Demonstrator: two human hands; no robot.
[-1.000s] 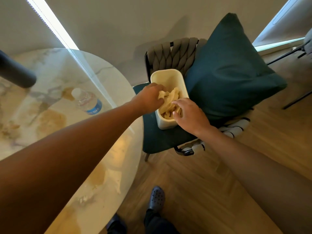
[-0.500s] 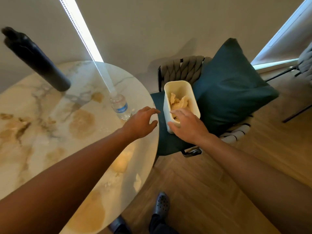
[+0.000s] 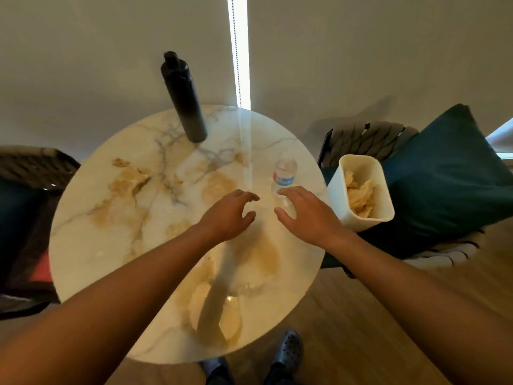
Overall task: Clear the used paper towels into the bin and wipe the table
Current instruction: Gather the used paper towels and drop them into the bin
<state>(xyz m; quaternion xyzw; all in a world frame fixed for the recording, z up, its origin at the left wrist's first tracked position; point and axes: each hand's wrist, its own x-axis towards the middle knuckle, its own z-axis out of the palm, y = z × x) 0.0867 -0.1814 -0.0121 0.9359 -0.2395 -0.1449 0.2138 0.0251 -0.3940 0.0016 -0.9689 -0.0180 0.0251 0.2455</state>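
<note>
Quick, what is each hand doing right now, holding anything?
Left hand: open, fingers loosely curled above the table, holding nothing.
Right hand: open, fingers spread just in front of the water bottle, holding nothing.

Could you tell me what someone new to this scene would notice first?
Two bare hands, left hand and right hand, hover open over the middle of the round marble table, holding nothing. A tall black bottle stands at the table's far edge. On the chair to the right, a white bin holds crumpled paper towels beside a dark green cushion.
</note>
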